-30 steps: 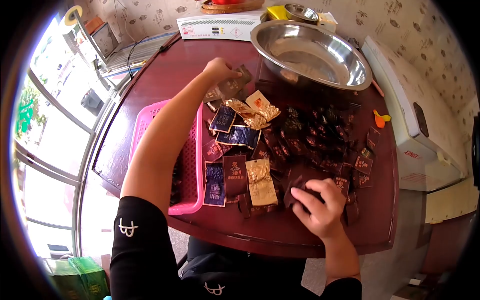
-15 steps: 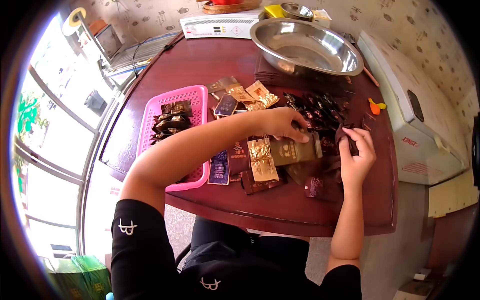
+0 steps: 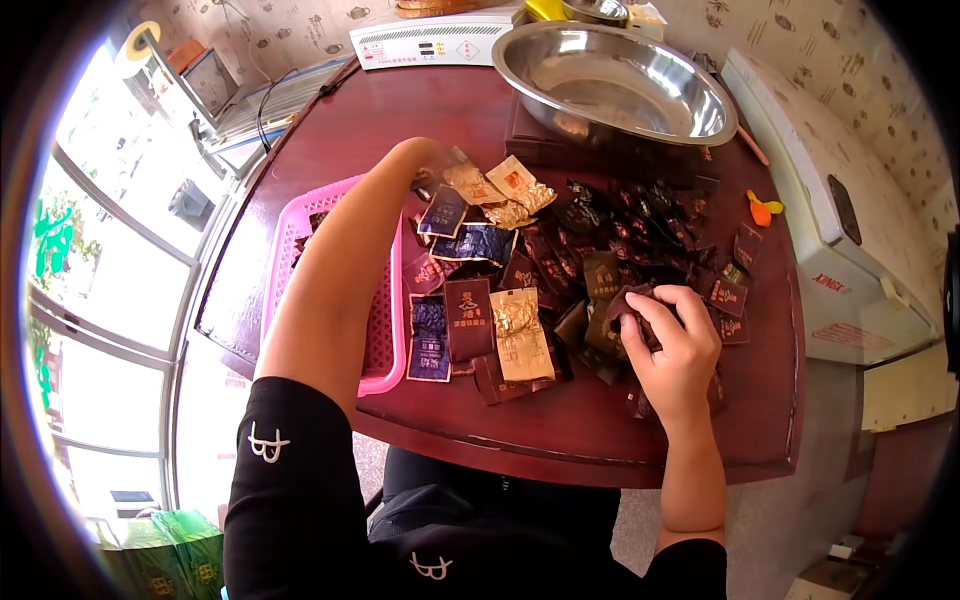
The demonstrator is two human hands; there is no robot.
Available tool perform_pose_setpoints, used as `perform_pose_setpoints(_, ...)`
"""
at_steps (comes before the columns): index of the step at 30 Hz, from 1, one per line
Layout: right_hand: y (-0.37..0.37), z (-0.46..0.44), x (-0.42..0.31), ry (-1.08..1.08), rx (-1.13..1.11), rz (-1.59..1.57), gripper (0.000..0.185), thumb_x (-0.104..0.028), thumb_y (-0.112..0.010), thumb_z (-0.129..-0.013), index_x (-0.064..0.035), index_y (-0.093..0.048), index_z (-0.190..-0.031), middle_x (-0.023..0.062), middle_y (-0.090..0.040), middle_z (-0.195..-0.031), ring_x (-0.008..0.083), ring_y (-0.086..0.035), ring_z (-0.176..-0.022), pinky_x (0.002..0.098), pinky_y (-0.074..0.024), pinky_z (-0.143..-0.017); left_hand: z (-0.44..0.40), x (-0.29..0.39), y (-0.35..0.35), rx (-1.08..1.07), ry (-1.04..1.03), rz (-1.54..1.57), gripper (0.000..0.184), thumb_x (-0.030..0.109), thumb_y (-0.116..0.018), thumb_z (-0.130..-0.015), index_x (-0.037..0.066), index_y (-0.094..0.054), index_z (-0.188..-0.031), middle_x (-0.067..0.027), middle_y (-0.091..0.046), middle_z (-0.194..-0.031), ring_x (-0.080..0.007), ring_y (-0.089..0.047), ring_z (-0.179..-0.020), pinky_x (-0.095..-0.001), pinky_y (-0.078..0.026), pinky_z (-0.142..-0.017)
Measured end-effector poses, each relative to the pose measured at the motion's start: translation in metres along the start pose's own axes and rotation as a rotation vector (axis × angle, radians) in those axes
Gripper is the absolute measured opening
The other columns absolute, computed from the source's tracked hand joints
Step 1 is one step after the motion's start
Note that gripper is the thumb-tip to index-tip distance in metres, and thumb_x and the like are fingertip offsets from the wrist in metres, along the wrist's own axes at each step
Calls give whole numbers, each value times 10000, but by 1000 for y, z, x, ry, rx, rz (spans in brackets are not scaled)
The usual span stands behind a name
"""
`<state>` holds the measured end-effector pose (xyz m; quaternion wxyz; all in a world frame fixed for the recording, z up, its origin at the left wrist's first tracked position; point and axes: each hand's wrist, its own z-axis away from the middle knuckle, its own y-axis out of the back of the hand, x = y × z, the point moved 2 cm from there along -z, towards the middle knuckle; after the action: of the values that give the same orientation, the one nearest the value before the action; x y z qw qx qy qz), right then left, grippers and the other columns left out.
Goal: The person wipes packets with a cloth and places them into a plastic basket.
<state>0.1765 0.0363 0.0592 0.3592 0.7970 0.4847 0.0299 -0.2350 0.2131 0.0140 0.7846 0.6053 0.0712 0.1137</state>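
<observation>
My right hand [image 3: 676, 348] pinches a crumpled dark brown packet [image 3: 628, 305] above the front right of the pile. Beside it lie olive-brown packets [image 3: 600, 275] and many shiny dark packets [image 3: 640, 222]. My left hand [image 3: 424, 160] is at the far left end of the pile, by small dark packets next to the pink basket [image 3: 382, 345]. Its fingers are blurred and partly hidden, so their grip is unclear. Between the hands are a gold packet [image 3: 519, 335], a maroon packet [image 3: 468, 320] and a navy packet [image 3: 429, 338]. My left forearm hides most of the basket's contents.
A large steel bowl [image 3: 615, 85] stands at the back of the red-brown table [image 3: 330, 150]. Behind it, to the left, is a white appliance [image 3: 432, 46]. An orange and yellow item [image 3: 762, 209] lies near the right edge, beside a white chest cabinet [image 3: 840, 220].
My left hand has swung left and back, away from the olive packet it was over. My right hand has shifted left and towards me, still with the dark brown packet. The view has shifted slightly.
</observation>
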Motion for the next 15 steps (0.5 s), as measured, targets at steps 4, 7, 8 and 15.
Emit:
perform_pose_setpoints(4, 2, 0, 2, -28, 14, 4, 199, -58, -760, -712, -61, -705, -903, 63, -609, -876, 233, -625, -774, 339, -525, -644, 6, 10, -3, -211, -13, 11, 451, 258, -736, -732, 51, -669, -1126, -174, -671, -1097, -333, -653, -912, -437, -541, -772)
perform_pose_setpoints(7, 0, 1, 5, -61, -18, -20, 185, -68, -759, -723, -66, -706, -900, 51, -607, -868, 223, -623, -759, 334, -520, -639, 7, 12, -4, -254, -18, 13, 503, 257, -781, -689, 62, -680, -1142, -177, -674, -1086, -324, -663, -864, -432, -551, -741)
perform_pose_setpoints(8, -1, 1, 6, -65, -17, -11, 185, -68, -759, -723, -66, -706, -900, 51, -607, -868, 223, -623, -759, 334, -520, -639, 8, 11, -5, -245, -27, 6, 521, 256, -796, -675, 66, -683, -1147, -178, -675, -1082, -321, -666, -848, -431, -554, -730)
perform_pose_setpoints(15, -6, 5, 23, -199, -105, -29, 119, -109, -761, -739, -83, -703, -839, 27, -608, -810, 216, -625, -729, 346, -503, -622, 10, 5, 14, -7, -80, -124, 503, 357, -788, -649, 20, -708, -1013, -203, -699, -889, -297, -687, -746, -420, -553, -655)
